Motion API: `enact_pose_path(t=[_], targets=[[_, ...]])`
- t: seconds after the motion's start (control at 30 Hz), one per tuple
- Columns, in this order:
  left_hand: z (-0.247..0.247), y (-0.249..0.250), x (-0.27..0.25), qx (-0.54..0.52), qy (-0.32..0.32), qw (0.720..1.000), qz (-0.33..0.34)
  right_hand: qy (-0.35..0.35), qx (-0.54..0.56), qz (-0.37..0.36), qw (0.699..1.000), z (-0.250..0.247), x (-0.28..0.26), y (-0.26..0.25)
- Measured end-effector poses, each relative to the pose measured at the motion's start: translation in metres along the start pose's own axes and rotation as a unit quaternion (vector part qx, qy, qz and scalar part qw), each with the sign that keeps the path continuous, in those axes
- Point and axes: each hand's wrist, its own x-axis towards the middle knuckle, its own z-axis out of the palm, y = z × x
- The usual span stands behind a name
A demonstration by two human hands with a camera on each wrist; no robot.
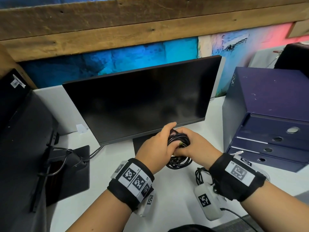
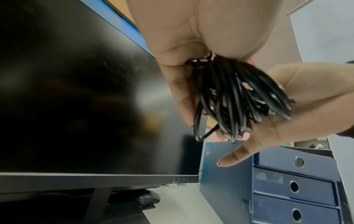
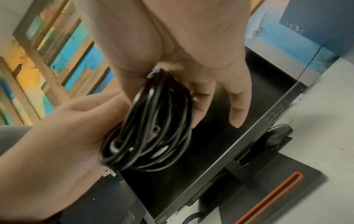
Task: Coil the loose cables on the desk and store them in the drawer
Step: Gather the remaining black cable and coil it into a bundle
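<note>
The dark blue drawer unit carries a pale mark on its side that reads like "88"; the wrist bands bear square coded tags with no legible words. Both hands hold one coiled black cable above the tabletop, in front of the dark monitor. The left hand grips one side of the loops, the right hand cradles the other with fingers loosely curled around them. The coil's long axis runs roughly toward the person. A second, smaller black bundle lies on the tabletop by the right wrist.

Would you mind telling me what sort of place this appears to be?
Most likely an office workstation: a dark computer monitor stands on a white desk, with a navy drawer unit beside it and a computer mouse under the screen.
</note>
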Motion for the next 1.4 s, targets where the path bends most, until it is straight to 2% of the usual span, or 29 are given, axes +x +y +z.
enact_pose_path(t=[0.13,0.23,0.3,0.4,0.53,0.63,0.7,0.8,0.83,0.97,1.03,1.2,1.4], targets=[[0.004,0.002,0.004,0.000,0.010,1.000,-0.016,0.058,-0.040,0.002,0.997,0.006,-0.006,-0.006],[0.004,0.004,0.006,0.010,0.025,0.999,-0.026,0.133,-0.069,0.006,0.989,0.012,-0.010,-0.008],[0.000,0.003,0.007,0.022,0.043,0.998,-0.041,0.182,-0.103,-0.011,0.978,0.016,-0.013,-0.009],[-0.002,0.002,0.008,0.036,0.066,0.996,-0.056,0.210,-0.121,-0.042,0.969,0.022,-0.017,-0.009],[-0.003,0.001,0.006,0.043,0.086,0.992,-0.076,0.202,-0.090,-0.032,0.975,0.025,-0.018,-0.008],[-0.005,0.000,0.004,0.041,0.095,0.992,-0.078,0.155,0.058,0.049,0.985,0.021,-0.016,-0.007],[-0.007,0.001,0.003,0.039,0.100,0.992,-0.070,0.119,0.185,0.101,0.970,0.017,-0.015,-0.005],[-0.008,0.003,0.003,0.037,0.106,0.992,-0.053,0.091,0.341,0.158,0.922,0.011,-0.014,-0.006],[-0.007,0.003,0.003,0.041,0.105,0.992,-0.047,0.087,0.351,0.172,0.916,0.010,-0.012,-0.005],[-0.004,0.001,0.000,0.062,0.116,0.991,-0.028,0.025,0.269,0.228,0.935,0.009,-0.010,-0.004],[-0.004,0.000,0.000,0.060,0.126,0.990,-0.023,0.012,0.287,0.228,0.930,0.010,-0.010,-0.002],[-0.005,0.001,-0.001,0.053,0.117,0.992,-0.011,0.031,0.285,0.205,0.936,0.013,-0.011,0.002],[-0.006,0.002,0.002,0.023,0.095,0.995,-0.020,0.089,0.284,0.185,0.936,0.015,-0.015,0.005]])
